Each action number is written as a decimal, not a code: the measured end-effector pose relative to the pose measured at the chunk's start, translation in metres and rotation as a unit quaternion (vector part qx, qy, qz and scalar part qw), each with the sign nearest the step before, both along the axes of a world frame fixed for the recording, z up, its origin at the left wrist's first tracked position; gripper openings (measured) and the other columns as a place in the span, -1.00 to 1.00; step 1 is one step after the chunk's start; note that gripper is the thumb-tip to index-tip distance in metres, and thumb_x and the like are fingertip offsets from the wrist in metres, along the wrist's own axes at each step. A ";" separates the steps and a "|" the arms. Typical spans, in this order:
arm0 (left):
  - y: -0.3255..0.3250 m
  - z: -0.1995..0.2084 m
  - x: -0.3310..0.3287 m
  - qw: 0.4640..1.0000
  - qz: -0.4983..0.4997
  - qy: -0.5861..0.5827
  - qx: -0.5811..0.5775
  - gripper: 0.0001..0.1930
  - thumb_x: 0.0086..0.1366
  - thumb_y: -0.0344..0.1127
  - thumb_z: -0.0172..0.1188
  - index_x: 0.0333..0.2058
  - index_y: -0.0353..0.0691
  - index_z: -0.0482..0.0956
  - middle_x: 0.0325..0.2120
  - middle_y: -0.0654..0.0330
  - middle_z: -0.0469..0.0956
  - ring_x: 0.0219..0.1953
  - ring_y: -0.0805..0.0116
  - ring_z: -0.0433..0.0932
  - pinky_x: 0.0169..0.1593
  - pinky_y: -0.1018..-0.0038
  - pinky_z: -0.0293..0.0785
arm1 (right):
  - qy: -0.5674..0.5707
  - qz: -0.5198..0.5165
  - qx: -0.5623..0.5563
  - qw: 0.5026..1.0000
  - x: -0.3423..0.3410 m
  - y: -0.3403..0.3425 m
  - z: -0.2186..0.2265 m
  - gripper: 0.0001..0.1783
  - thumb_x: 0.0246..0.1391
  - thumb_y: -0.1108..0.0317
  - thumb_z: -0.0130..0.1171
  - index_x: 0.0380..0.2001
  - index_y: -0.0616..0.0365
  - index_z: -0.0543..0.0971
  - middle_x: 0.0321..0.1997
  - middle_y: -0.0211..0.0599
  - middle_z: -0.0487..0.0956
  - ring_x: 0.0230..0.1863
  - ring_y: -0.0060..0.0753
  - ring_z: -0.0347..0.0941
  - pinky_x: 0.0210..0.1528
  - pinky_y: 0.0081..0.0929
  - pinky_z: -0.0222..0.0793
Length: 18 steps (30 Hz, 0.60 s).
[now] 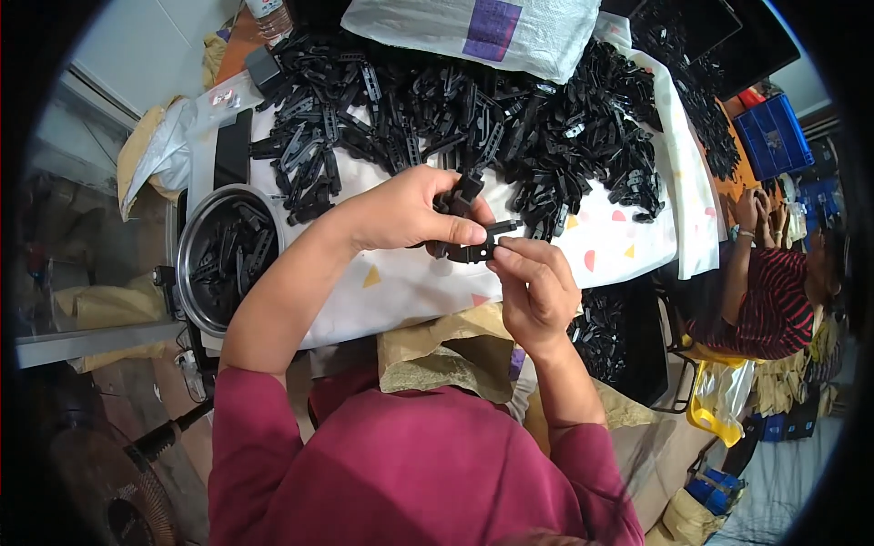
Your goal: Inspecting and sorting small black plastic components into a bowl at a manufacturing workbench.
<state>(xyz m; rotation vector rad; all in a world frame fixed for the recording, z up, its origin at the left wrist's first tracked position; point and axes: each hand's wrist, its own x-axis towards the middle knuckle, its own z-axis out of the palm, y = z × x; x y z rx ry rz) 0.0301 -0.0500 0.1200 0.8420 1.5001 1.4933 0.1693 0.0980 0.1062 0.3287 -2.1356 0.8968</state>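
Over the near half of the table, my left hand (423, 211) is closed around several black plastic parts (467, 188), its thumb lying across them. One black plastic piece (473, 247) sticks out below that thumb toward the right. My right hand (539, 289) pinches the right end of this piece between thumb and fingertips. Both hands meet at the piece, just in front of a big heap of similar black parts (401, 114). How the held parts fit together is hidden by my left fingers.
A round metal bowl (188, 273) holding black parts stands left. A white woven sack (537, 41) lies on the heap's far side. Below the table's right edge is a dark container of parts (601, 337). At right, a person in a striped shirt (774, 300) sits near a blue crate (772, 136).
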 end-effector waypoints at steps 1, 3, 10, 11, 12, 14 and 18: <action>-0.001 0.002 0.002 1.000 0.000 -0.001 0.000 -0.70 0.05 -0.29 0.33 -0.27 -0.30 0.52 -0.49 0.28 0.53 -0.51 0.60 0.44 -0.42 0.64 0.38 | -0.001 0.000 0.000 1.000 0.001 0.000 0.000 -0.72 -0.28 0.69 0.30 -0.41 0.23 0.53 -0.36 -0.17 0.56 -0.39 -0.35 0.50 -0.41 -0.55 0.42; -0.003 0.009 0.006 0.994 -0.013 0.098 -0.054 -0.63 -0.01 -0.22 0.38 -0.27 -0.30 0.52 -0.50 0.27 0.52 -0.48 0.53 0.46 -0.36 0.60 0.40 | 0.007 -0.016 -0.012 1.000 0.002 -0.001 -0.001 -0.71 -0.29 0.69 0.30 -0.40 0.23 0.53 -0.39 -0.18 0.55 -0.42 -0.34 0.49 -0.42 -0.56 0.41; -0.005 0.005 0.030 0.902 0.104 0.419 -0.023 -0.66 -0.17 -0.26 0.35 -0.37 -0.26 0.53 -0.46 0.09 0.54 -0.38 0.13 0.54 -0.31 0.37 0.45 | -0.158 -0.009 -0.163 0.974 0.001 -0.001 0.000 -0.48 -0.14 0.53 0.27 -0.05 0.23 0.35 -0.09 -0.12 0.38 -0.05 -0.38 0.37 -0.25 -0.58 0.42; -0.007 0.002 0.029 0.909 0.102 0.404 -0.024 -0.68 -0.15 -0.26 0.34 -0.38 -0.25 0.53 -0.46 0.10 0.54 -0.39 0.14 0.55 -0.32 0.37 0.45 | -0.219 0.032 -0.212 0.952 0.000 0.004 0.002 -0.46 -0.07 0.48 0.24 0.00 0.25 0.28 -0.11 -0.18 0.39 -0.08 -0.39 0.39 -0.16 -0.55 0.41; -0.008 0.000 0.029 0.910 0.100 0.403 -0.023 -0.68 -0.15 -0.26 0.34 -0.38 -0.25 0.53 -0.46 0.10 0.54 -0.39 0.14 0.55 -0.32 0.37 0.45 | -0.266 0.079 -0.258 0.926 0.001 0.007 -0.003 -0.49 -0.05 0.47 0.23 -0.02 0.26 0.28 -0.11 -0.20 0.39 -0.10 -0.41 0.39 -0.14 -0.54 0.41; -0.010 -0.004 0.030 0.911 0.082 0.405 -0.003 -0.68 -0.15 -0.28 0.34 -0.36 -0.22 0.55 -0.46 0.10 0.55 -0.40 0.15 0.55 -0.34 0.35 0.45 | -0.286 0.129 -0.273 0.909 0.005 0.009 -0.016 -0.56 -0.01 0.47 0.21 -0.08 0.27 0.30 -0.11 -0.21 0.40 -0.12 -0.46 0.41 -0.12 -0.53 0.40; -0.037 -0.017 0.040 0.938 0.054 0.343 -0.025 -0.70 -0.13 -0.32 0.34 -0.35 -0.19 0.56 -0.44 0.13 0.54 -0.37 0.16 0.53 -0.29 0.38 0.44 | -0.254 0.116 -0.149 0.949 0.010 -0.004 -0.034 -0.57 -0.13 0.38 0.34 -0.21 0.29 0.39 -0.30 -0.24 0.51 -0.31 -0.44 0.49 -0.19 -0.56 0.43</action>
